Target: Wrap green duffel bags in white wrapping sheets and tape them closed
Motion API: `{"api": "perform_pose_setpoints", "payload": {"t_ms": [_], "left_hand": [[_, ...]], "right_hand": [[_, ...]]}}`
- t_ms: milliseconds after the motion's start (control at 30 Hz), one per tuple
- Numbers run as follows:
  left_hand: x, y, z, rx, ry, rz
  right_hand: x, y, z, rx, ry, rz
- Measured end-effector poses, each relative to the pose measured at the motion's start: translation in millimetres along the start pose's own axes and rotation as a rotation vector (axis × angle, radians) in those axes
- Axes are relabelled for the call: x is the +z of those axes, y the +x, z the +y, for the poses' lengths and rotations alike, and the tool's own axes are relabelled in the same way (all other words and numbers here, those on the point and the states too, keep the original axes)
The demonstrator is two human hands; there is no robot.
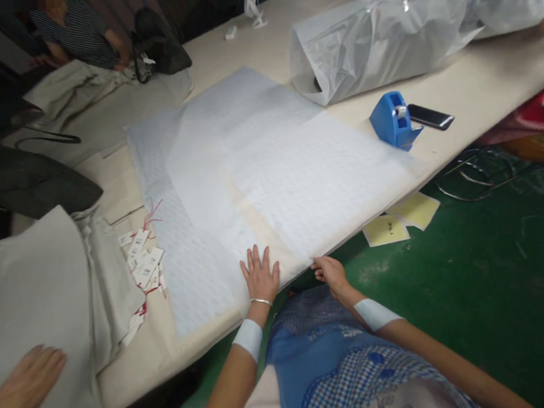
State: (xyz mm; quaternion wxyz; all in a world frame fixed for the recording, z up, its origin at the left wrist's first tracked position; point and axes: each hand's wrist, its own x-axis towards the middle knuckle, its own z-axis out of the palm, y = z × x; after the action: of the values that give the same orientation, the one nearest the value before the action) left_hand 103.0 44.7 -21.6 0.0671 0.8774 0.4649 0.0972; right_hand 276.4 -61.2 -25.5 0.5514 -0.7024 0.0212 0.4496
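Thin, pale white sheets (289,182) lie overlapping on the table, with a faint repeating pattern and a beige gap between them near the front. My left hand (261,277) rests flat there, fingers spread, near the table's front edge. Just to its right, my right hand (329,271) pinches the front corner of the right-hand white sheet at the table edge. A bracelet circles my left wrist, and pale bands wrap both forearms.
On the beige table (278,49) stand a blue tape dispenser (393,119), a phone (432,116) and a long clear plastic bundle (381,44). Tags (143,261) and grey cloth (43,308) lie left, under a co-worker's hand (25,389). Another person (80,32) sits behind.
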Motion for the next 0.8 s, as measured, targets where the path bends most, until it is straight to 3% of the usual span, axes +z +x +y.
{"api": "perform_pose_setpoints", "payload": {"t_ms": [267,333,467,533,800], "left_hand": [[-7.7,5,5,0.006,0.025,-0.024],[-12.2,12,7,0.093,0.025,-0.042],[-12.8,28,7,0.409,-0.039,-0.153],[-9.4,35,5,0.484,-0.063,-0.202],[-4.0,39,6,0.471,-0.038,-0.225]], "right_hand": [[-6,2,0,0.015,-0.029,-0.047],[-7,-1,-1,0.030,-0.013,-0.066],[-8,-8,-6,0.064,0.051,-0.082],[-7,-9,-8,0.084,0.078,-0.066],[1,0,-10,0.164,0.085,0.032]]}}
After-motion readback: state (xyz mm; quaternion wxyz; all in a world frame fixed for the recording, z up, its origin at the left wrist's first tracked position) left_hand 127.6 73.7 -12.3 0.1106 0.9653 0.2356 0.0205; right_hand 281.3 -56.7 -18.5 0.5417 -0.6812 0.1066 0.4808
